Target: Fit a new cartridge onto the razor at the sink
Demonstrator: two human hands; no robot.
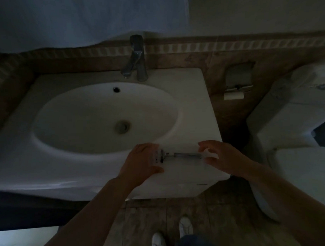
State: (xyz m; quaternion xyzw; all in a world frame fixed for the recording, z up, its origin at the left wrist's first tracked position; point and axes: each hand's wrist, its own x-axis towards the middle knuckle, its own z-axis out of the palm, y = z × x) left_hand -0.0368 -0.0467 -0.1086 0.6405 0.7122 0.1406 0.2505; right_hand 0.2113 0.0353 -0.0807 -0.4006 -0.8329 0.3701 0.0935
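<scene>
The razor (186, 155) lies on the front right ledge of the white sink (194, 110), its thin handle pointing right and its dark head to the left. A clear cartridge case (157, 156) with dark marks sits against the razor's head. My left hand (141, 164) curls around that case, fingers above it and thumb below. Over the end of the handle is my right hand (222, 157), with fingers spread and the handle tip between forefinger and thumb; contact is too dim to tell.
A chrome tap (137, 57) stands behind the oval basin with its drain (122, 126). The sink's right edge drops off beside a toilet (294, 136) and a paper-roll holder (233, 94) on the brown tiled wall. The room is very dark.
</scene>
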